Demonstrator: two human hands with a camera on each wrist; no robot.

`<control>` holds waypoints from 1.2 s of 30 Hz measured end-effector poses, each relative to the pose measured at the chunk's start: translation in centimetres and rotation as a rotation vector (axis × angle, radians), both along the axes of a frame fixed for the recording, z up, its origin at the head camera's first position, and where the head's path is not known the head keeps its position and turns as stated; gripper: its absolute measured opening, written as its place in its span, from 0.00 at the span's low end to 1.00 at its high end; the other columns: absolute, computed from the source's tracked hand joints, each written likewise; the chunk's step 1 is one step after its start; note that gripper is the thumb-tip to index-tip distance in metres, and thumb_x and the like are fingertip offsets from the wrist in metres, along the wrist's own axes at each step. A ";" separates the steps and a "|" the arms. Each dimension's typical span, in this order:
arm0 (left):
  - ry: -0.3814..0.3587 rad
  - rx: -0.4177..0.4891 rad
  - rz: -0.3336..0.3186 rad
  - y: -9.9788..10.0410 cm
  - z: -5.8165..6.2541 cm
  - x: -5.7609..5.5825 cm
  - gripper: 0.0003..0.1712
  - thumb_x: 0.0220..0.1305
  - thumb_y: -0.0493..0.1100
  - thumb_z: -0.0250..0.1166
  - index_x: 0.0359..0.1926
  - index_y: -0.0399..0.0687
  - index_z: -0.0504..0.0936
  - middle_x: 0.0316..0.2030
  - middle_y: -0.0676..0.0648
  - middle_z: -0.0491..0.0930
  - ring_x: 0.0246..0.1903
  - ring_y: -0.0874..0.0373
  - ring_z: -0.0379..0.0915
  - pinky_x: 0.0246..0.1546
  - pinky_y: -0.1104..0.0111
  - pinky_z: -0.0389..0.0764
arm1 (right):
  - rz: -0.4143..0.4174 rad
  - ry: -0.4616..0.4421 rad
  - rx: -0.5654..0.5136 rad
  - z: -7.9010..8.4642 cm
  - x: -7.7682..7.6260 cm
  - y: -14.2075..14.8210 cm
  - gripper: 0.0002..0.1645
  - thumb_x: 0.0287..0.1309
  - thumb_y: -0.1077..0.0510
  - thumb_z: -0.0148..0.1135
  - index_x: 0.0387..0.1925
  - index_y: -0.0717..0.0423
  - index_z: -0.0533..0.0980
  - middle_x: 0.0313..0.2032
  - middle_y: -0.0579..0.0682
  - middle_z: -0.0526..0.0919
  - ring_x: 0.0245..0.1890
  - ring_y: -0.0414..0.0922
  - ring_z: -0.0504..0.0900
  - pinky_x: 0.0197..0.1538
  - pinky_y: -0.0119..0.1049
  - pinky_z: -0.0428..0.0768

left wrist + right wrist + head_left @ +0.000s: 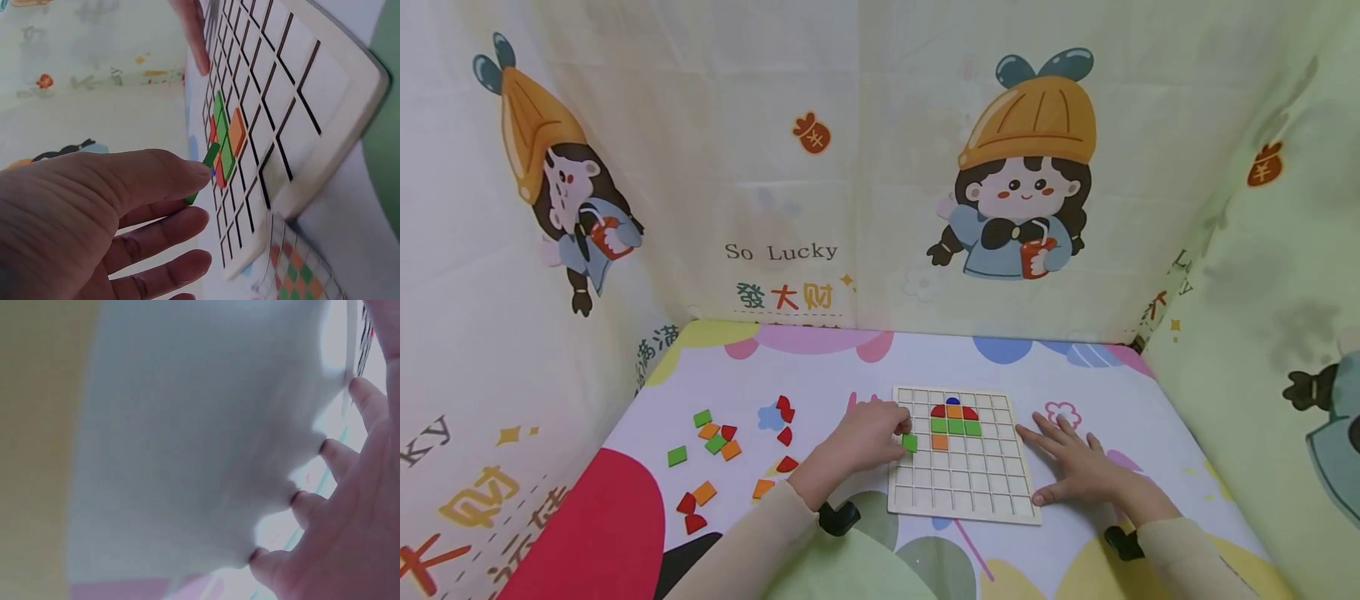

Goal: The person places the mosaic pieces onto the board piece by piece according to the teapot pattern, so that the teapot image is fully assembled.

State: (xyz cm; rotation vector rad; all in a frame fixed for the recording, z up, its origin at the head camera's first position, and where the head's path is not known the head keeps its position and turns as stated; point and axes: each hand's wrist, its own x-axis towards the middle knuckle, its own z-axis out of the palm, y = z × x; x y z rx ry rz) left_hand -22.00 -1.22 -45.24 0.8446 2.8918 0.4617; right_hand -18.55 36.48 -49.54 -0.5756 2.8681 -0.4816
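Note:
Between thumb and fingers, my left hand pinches a green square tile over the left part of a pale gridded board. In the left wrist view, the tile stands tilted on edge, apart from the laid tiles. On the board are a blue piece at the top, red curved pieces either side of an orange square, a row of green squares and another orange square below. My right hand is spread, fingertips at the board's right edge.
Left of the board lie loose green tiles, orange tiles and red curved pieces. A gridded surface with red, orange and green squares shows low in the left wrist view. Printed cloth hangs behind the table and at both sides.

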 end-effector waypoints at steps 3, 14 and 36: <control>0.013 -0.012 -0.017 1.2 -0.3 -0.3 0.10 0.58 0.46 0.74 0.40 0.56 0.83 0.34 0.59 0.82 0.33 0.63 0.70 0.36 0.70 0.75 | 0.001 -0.009 0.039 0.4 0.0 -0.3 0.66 0.40 0.25 0.76 0.78 0.42 0.61 0.79 0.66 0.54 0.74 0.80 0.49 0.60 0.87 0.51; 0.019 0.049 -0.044 5.2 -2.3 -1.0 0.11 0.62 0.49 0.73 0.44 0.56 0.85 0.34 0.59 0.81 0.33 0.64 0.71 0.37 0.70 0.75 | -0.037 -0.098 0.111 1.6 -0.8 -1.0 0.72 0.30 0.26 0.82 0.77 0.43 0.62 0.77 0.69 0.56 0.71 0.83 0.54 0.56 0.82 0.67; 0.054 0.102 0.033 7.4 -4.6 -0.7 0.11 0.61 0.48 0.72 0.45 0.56 0.85 0.41 0.55 0.78 0.38 0.60 0.71 0.39 0.67 0.77 | -0.077 -0.215 0.099 2.3 -1.3 -2.3 0.80 0.27 0.33 0.87 0.80 0.50 0.54 0.77 0.77 0.44 0.71 0.87 0.42 0.53 0.89 0.56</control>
